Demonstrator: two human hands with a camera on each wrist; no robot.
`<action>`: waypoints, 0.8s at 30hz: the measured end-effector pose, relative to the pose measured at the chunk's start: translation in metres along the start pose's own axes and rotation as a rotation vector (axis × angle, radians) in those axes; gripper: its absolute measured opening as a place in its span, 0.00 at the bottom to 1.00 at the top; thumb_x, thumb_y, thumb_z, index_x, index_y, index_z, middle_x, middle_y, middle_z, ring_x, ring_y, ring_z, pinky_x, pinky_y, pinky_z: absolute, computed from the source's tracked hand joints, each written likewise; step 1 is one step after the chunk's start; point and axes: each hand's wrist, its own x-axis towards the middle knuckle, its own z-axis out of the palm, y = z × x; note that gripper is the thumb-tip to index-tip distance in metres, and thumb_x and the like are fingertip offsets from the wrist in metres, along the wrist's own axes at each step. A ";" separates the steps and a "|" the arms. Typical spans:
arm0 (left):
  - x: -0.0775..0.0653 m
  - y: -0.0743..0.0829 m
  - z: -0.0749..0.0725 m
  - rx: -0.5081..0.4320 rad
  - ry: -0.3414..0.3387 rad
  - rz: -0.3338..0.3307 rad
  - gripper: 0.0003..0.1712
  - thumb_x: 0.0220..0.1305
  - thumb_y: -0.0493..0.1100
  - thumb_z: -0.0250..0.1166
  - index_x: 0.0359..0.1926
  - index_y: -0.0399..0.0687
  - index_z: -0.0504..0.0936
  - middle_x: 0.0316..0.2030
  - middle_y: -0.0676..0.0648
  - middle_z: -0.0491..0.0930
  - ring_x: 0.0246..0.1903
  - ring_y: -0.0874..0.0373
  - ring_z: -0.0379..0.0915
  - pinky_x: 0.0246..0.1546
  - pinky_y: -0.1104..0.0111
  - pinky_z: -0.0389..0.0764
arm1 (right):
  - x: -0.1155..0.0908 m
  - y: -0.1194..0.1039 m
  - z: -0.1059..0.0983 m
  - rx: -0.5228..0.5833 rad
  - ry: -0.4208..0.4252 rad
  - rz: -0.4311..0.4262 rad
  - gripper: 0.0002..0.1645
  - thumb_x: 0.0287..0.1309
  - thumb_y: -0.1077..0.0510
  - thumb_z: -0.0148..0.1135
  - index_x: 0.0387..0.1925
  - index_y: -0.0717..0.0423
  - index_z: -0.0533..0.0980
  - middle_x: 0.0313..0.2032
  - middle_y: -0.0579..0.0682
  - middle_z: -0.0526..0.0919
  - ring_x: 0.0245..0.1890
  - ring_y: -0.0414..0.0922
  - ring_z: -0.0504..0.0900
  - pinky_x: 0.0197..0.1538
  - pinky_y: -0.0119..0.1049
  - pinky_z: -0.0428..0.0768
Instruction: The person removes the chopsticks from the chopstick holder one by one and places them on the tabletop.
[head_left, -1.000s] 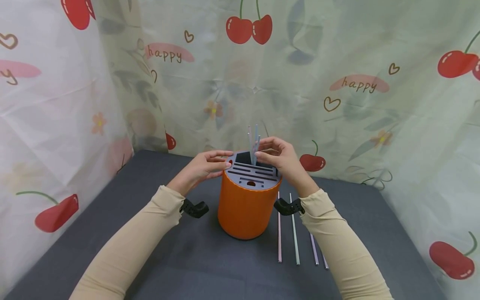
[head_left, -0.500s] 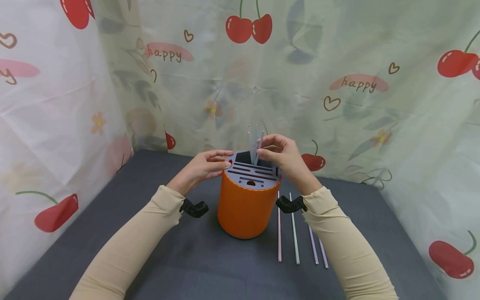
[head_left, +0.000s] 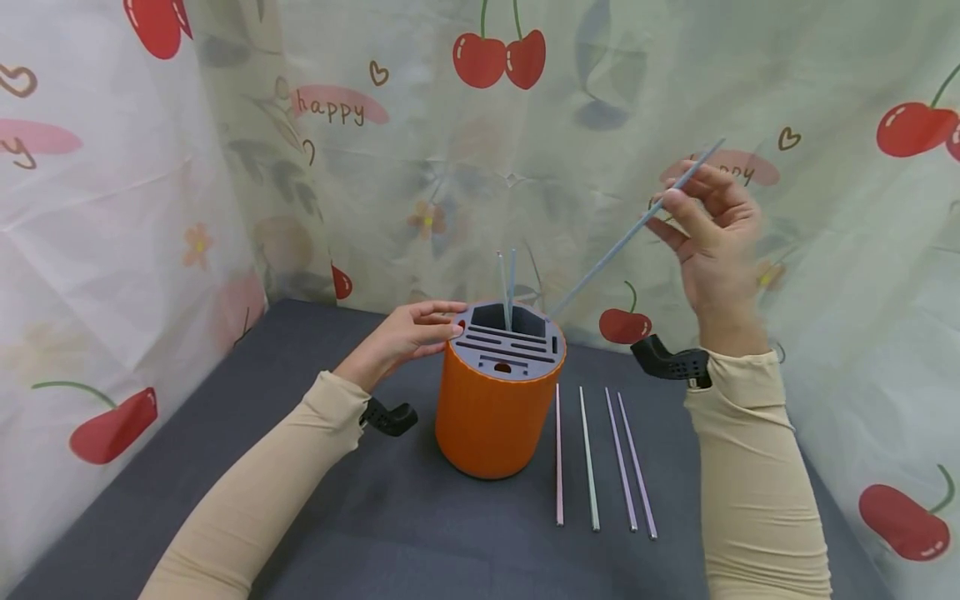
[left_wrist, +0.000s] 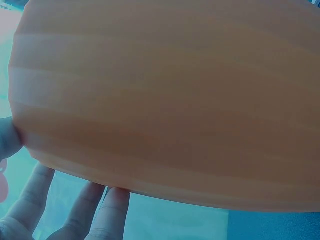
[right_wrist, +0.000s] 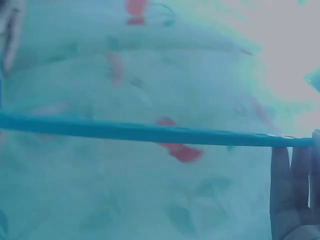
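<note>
An orange cylindrical utensil holder (head_left: 487, 425) with a grey slotted top (head_left: 504, 342) stands on the dark table. Against its upper left edge rests my left hand (head_left: 401, 337), fingers fairly straight; the left wrist view shows fingertips (left_wrist: 117, 200) touching the orange wall. Two thin sticks that look like chopsticks, one pale (head_left: 503, 283) and one blue (head_left: 512, 275), stand in the rear compartment. Up and to the right, my right hand (head_left: 712, 233) pinches a blue chopstick (head_left: 626, 237), which slants down left toward the holder's back right. It crosses the right wrist view.
To the right of the holder lie a pink chopstick (head_left: 558, 467), a pale green chopstick (head_left: 589, 467) and two purple chopsticks (head_left: 622, 467), roughly side by side. Printed curtains (head_left: 570, 183) enclose the dark tabletop (head_left: 420, 533) at the back and sides.
My right hand has lifted a blue chopstick from the holder's rear compartment and moved up and right with it. The left hand and the holder have stayed in place.
</note>
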 end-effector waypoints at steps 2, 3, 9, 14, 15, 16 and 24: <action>0.000 0.000 0.000 0.003 -0.004 0.002 0.27 0.63 0.43 0.67 0.64 0.53 0.74 0.62 0.45 0.71 0.64 0.51 0.66 0.64 0.56 0.69 | 0.002 -0.012 -0.011 0.033 0.062 -0.014 0.19 0.52 0.80 0.61 0.48 0.71 0.75 0.35 0.59 0.81 0.31 0.50 0.84 0.35 0.41 0.86; 0.000 0.000 0.000 0.005 -0.005 0.004 0.27 0.63 0.43 0.67 0.64 0.53 0.74 0.62 0.45 0.71 0.64 0.51 0.66 0.64 0.55 0.69 | 0.003 -0.017 -0.017 0.028 0.094 -0.018 0.21 0.52 0.80 0.61 0.49 0.71 0.74 0.35 0.59 0.81 0.31 0.50 0.84 0.34 0.41 0.86; 0.000 0.000 0.000 0.007 -0.005 0.003 0.28 0.64 0.43 0.66 0.64 0.53 0.74 0.62 0.45 0.71 0.64 0.51 0.66 0.64 0.56 0.69 | -0.002 -0.019 -0.070 -0.110 0.232 0.052 0.27 0.49 0.77 0.66 0.53 0.66 0.75 0.33 0.55 0.80 0.30 0.46 0.84 0.30 0.37 0.85; -0.001 0.001 0.001 0.014 0.010 -0.009 0.28 0.63 0.43 0.67 0.64 0.54 0.74 0.61 0.45 0.71 0.63 0.51 0.67 0.64 0.56 0.70 | -0.018 0.006 -0.125 -0.355 0.218 0.238 0.26 0.52 0.70 0.67 0.55 0.59 0.78 0.33 0.48 0.82 0.32 0.40 0.84 0.32 0.32 0.85; -0.001 0.001 0.001 0.015 0.011 -0.010 0.28 0.63 0.43 0.67 0.64 0.54 0.74 0.62 0.45 0.71 0.63 0.51 0.67 0.64 0.57 0.70 | -0.022 0.012 -0.136 -0.401 0.212 0.291 0.25 0.53 0.69 0.67 0.55 0.57 0.78 0.33 0.46 0.82 0.33 0.39 0.85 0.33 0.31 0.85; -0.001 0.001 0.001 0.014 0.014 -0.012 0.28 0.63 0.43 0.67 0.64 0.55 0.74 0.61 0.45 0.71 0.63 0.52 0.67 0.64 0.57 0.70 | -0.027 0.017 -0.147 -0.451 0.209 0.350 0.25 0.53 0.67 0.68 0.54 0.55 0.79 0.33 0.45 0.83 0.33 0.38 0.85 0.33 0.30 0.84; -0.001 0.001 0.001 0.004 0.008 -0.017 0.27 0.63 0.43 0.67 0.63 0.56 0.75 0.62 0.46 0.71 0.64 0.53 0.66 0.64 0.57 0.70 | -0.073 0.066 -0.213 -0.897 0.056 0.750 0.34 0.64 0.60 0.62 0.68 0.65 0.63 0.31 0.30 0.82 0.34 0.28 0.82 0.38 0.28 0.83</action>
